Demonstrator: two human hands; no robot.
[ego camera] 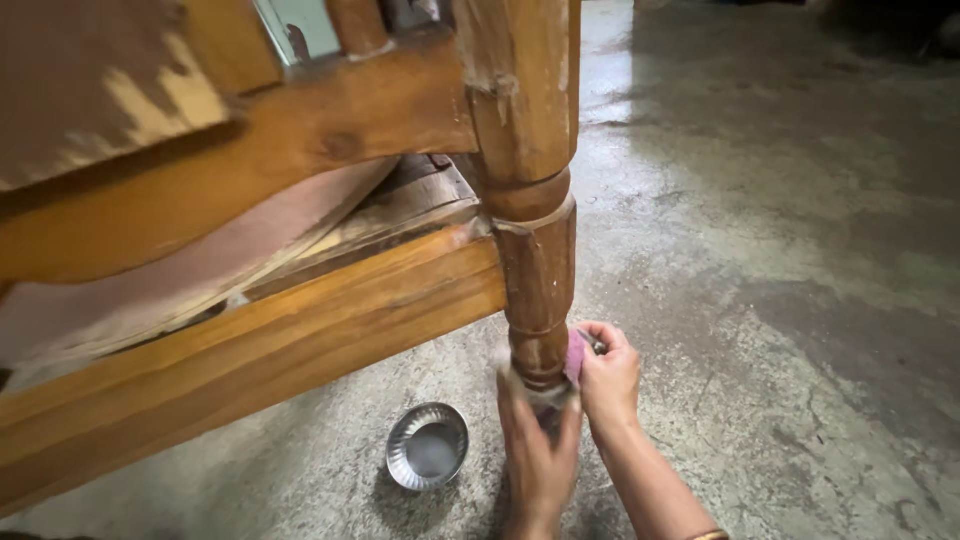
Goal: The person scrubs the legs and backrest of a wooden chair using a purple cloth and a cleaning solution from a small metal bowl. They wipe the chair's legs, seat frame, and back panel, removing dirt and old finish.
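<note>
Turned wooden leg point(538, 290) of a worn furniture frame stands on the concrete floor point(780, 300); its foot is hidden behind both hands. Right hand point(608, 378) is on the leg's right side near the bottom, fingers curled tight on a pinkish-purple cloth or pad point(577, 352) pressed against the wood. Only a small bit of the cloth shows, so exact kind is unclear. Left hand point(537, 455) is just below and in front of the leg, blurred; fingers look wrapped round the leg's lower end w/ something pale at the tips, but can't tell if it grips the cloth, the leg, or both. Left wrist cut off by bottom edge; right forearm runs to lower right w/ a bangle point(710, 535) barely in frame.

Small round metal bowl point(427, 446) w/ fluted rim sits on the floor just left of the hands, not touching them; contents hard to make out. Wooden side rail point(250, 350) runs left from the leg, cropped at the left edge. Top of leg cut off too.
</note>
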